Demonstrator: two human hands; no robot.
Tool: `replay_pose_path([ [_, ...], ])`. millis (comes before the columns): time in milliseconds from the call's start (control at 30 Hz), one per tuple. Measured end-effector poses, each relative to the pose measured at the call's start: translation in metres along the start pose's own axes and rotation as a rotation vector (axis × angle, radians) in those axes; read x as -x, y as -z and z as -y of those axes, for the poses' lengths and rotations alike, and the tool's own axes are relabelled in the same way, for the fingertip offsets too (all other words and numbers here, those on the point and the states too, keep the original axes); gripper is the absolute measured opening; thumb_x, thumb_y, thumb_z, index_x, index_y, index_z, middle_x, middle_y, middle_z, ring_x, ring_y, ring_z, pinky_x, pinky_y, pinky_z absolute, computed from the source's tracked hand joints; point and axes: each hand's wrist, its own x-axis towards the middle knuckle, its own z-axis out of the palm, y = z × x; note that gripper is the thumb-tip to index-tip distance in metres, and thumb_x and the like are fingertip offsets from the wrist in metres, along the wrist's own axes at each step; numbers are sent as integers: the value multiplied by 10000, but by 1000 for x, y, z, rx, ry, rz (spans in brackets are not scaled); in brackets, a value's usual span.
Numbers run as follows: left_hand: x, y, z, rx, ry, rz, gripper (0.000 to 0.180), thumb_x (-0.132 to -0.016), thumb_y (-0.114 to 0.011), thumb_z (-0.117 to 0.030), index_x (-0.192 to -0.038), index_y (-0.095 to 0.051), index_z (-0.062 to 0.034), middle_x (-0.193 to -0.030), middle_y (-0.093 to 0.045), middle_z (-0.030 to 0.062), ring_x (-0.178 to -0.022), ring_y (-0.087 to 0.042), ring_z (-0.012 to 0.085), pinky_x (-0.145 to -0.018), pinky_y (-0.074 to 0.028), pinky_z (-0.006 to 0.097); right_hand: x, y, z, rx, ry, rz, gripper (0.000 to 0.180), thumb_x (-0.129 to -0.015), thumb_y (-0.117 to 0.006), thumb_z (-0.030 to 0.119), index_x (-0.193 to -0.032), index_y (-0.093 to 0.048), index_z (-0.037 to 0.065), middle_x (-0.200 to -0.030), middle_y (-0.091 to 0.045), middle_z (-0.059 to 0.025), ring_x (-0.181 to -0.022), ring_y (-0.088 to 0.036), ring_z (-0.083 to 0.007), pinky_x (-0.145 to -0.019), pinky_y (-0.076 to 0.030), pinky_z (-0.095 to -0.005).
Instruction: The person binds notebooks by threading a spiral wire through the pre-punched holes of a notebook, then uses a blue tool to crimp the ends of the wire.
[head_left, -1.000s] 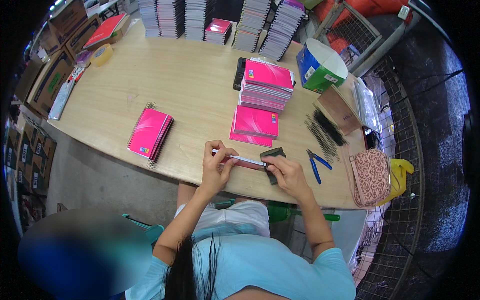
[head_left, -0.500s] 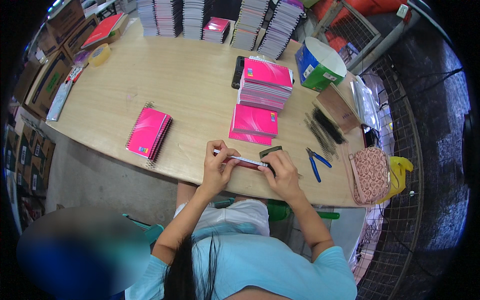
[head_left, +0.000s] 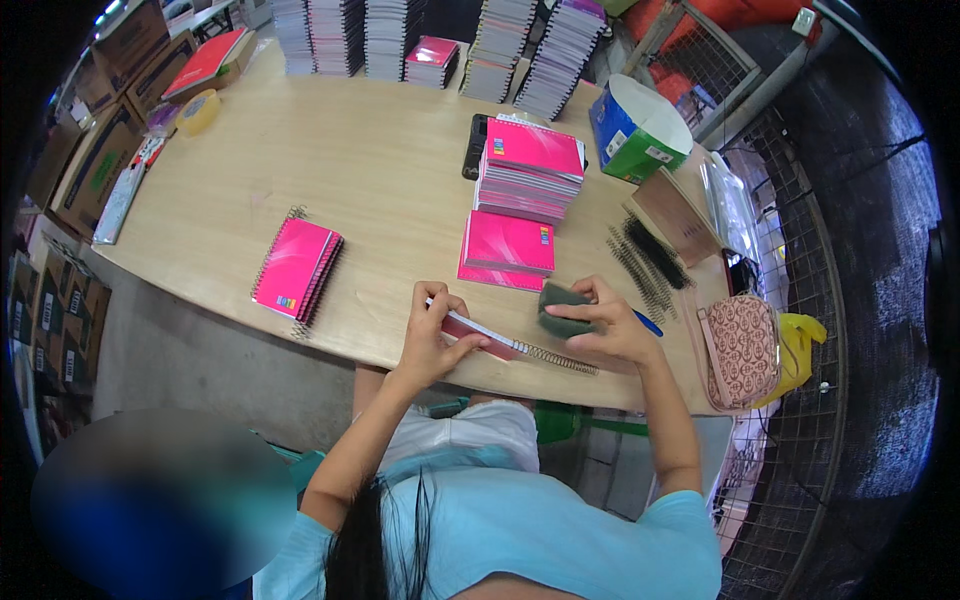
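Near the table's front edge, my left hand [head_left: 432,335] pinches a small notebook [head_left: 480,338], held on its edge with the spine up. A metal spiral coil [head_left: 560,358] is partly threaded into its right end; the rest sticks out to the right. My right hand [head_left: 615,325] closes around a dark green block [head_left: 563,310], its material unclear, just beyond the coil. Past my hands stand a short pile of pink notebooks [head_left: 508,242] and a taller pink stack [head_left: 535,150]. Blue-handled pliers [head_left: 648,322] are mostly hidden by my right hand.
Coil-bound pink notebooks [head_left: 297,262] lie at the left. Loose spiral coils [head_left: 640,270], a wooden block [head_left: 680,218], a patterned pouch [head_left: 742,352] and a cut-open carton [head_left: 640,150] line the right side. Tall notebook stacks [head_left: 395,40] stand at the back.
My right hand has left the notebook's end, moved right and taken hold of the dark green block. The protruding coil now shows. My left hand still holds the notebook.
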Motion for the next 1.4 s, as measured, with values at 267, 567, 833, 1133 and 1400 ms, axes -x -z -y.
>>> replay_pose_path([
  [267,-2,-11,9,-31,-19,29,456,-641,-921,-152,-931,-589,-38,-1004,-447,117,-958,-509,288,-789,-483,369,0,-12,2,-352,-37,-38,628,-839,-699,475,-1173,-700,-58,-1167,-592,-120,-1096,-548,-236,-971,-426,-352],
  [567,0,-21,-2,63,-8,72,474,-645,-930,-163,-945,-582,-48,-1000,-468,105,-919,-533,266,-761,-490,358,-3,-27,24,156,-173,-191,456,-871,-703,339,-1249,-721,83,-1103,-572,-101,-1010,-567,-243,-951,-443,-347],
  [833,2,-24,-2,99,-42,86,493,-663,-919,-135,-992,-562,-50,-995,-481,113,-924,-535,280,-763,-480,362,-3,-30,22,-478,-60,-45,453,-861,-731,375,-1219,-737,97,-1062,-573,-114,-999,-578,-242,-903,-462,-350],
  [1133,0,-24,-8,153,-40,124,497,-682,-899,-107,-1013,-534,-42,-998,-473,118,-926,-537,282,-785,-470,359,-12,-39,35,132,-213,-155,511,-885,-684,418,-1218,-721,32,-1084,-590,-107,-1027,-573,-227,-917,-448,-346],
  [1400,7,-17,3,377,150,97,409,-815,-784,-45,-1140,-538,-23,-1081,-525,99,-1024,-564,217,-893,-480,333,-18,-38,35,67,-319,-246,620,-913,-634,510,-1177,-709,-46,-1135,-595,-139,-1085,-565,-251,-971,-430,-358],
])
